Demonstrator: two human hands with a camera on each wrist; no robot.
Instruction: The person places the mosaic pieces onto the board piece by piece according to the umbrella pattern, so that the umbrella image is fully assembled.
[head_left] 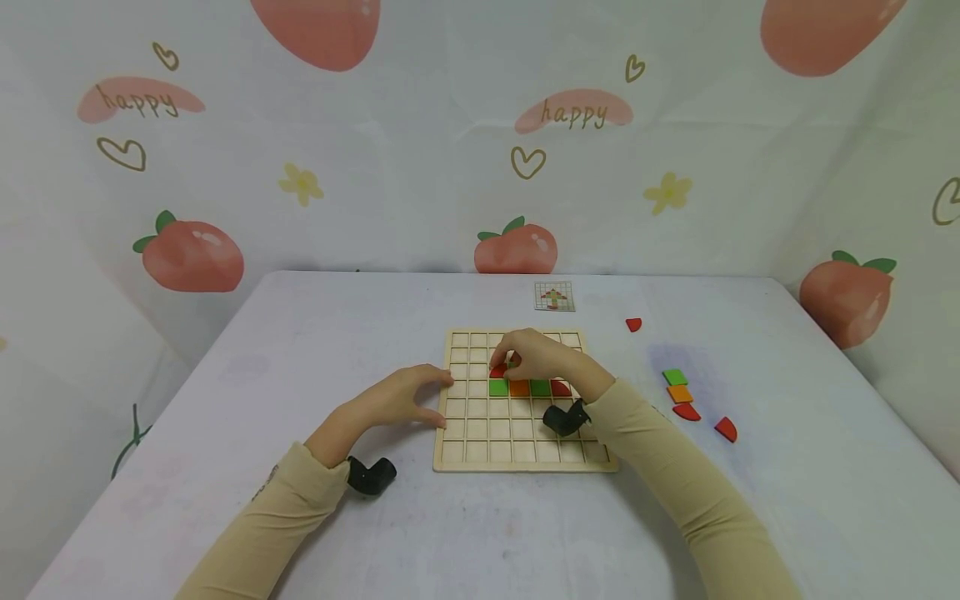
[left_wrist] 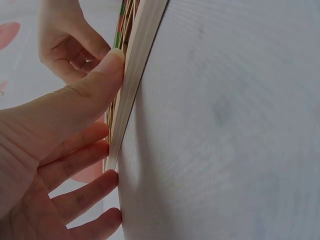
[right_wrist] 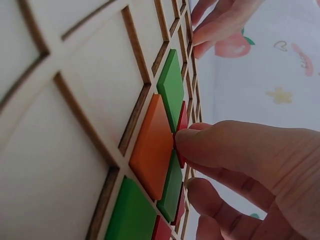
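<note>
A wooden grid board [head_left: 468, 458] lies flat on the table. Thumb and fingers of my left hand [head_left: 401, 396] are spread along its left edge; in the left wrist view the thumb [left_wrist: 102, 70] touches the rim. Over the middle of the grid, my right hand [head_left: 540, 357] pinches a red quarter-circle piece [head_left: 497, 372] at a cell. Just nearer lies a row of pieces: a green square [head_left: 498, 387], an orange square [head_left: 519, 388], another green square [head_left: 540, 388] and a red quarter-circle [head_left: 560, 388]. Beside the pinched piece, a green square [right_wrist: 172, 182] is partly hidden by my right hand.
Right of the board lie a green piece [head_left: 675, 377], an orange piece [head_left: 679, 394] and red pieces [head_left: 686, 412], [head_left: 726, 429]. Farther back is a red piece [head_left: 633, 324]. A small printed pattern card [head_left: 554, 296] lies behind the board, before a fruit-patterned cloth [head_left: 420, 167].
</note>
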